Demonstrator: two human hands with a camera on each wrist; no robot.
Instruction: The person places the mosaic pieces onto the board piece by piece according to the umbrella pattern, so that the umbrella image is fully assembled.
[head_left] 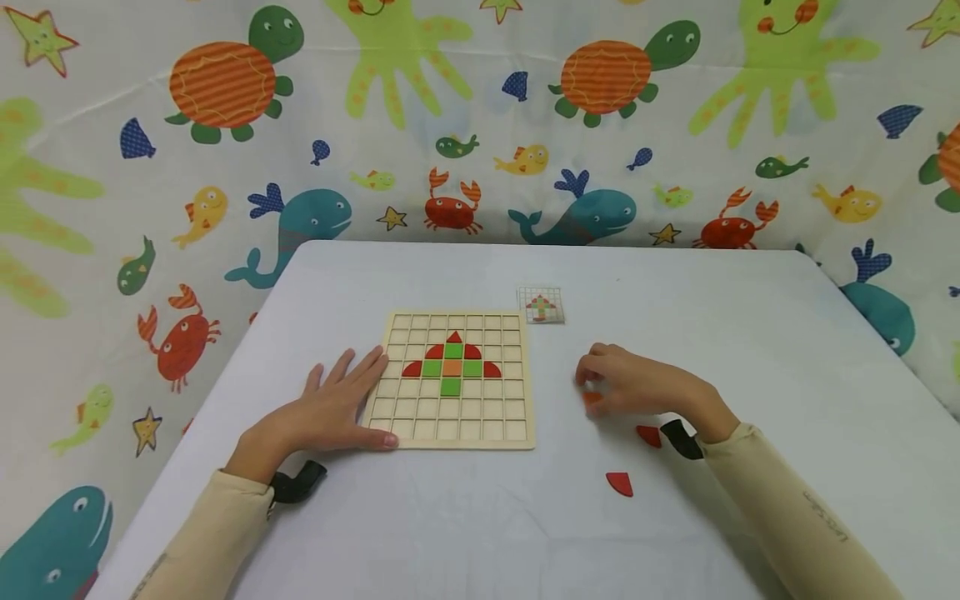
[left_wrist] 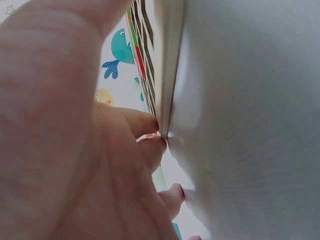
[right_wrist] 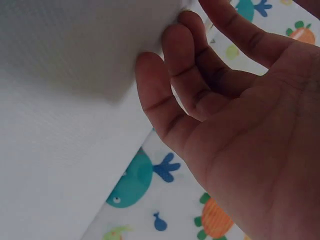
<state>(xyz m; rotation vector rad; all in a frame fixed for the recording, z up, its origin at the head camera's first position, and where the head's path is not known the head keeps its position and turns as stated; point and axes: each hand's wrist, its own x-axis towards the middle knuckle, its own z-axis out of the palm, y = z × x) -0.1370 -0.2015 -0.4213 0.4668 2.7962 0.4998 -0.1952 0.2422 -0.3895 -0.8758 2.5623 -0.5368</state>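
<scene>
A square wooden grid board (head_left: 517,421) lies on the table, its middle filled with red, green and orange pieces in a stepped, pointed pattern. My left hand (head_left: 330,412) steadies the board's left side, fingers spread along its edge and thumb at the near corner; the left wrist view shows fingertips against the rim. To the right of the board, my right hand (head_left: 637,383) is low over the table with bent fingers. It pinches a small orange piece (head_left: 592,398) between thumb and fingers, partly covered by them. The right wrist view does not show this piece.
Two red quarter-round pieces lie near the right wrist: one red piece (head_left: 649,436) beside the black strap, another red piece (head_left: 620,483) closer to me. A small pattern card (head_left: 541,306) touches the board's far right corner. Behind the white table (head_left: 465,533) hangs a sea-animal cloth (head_left: 480,108).
</scene>
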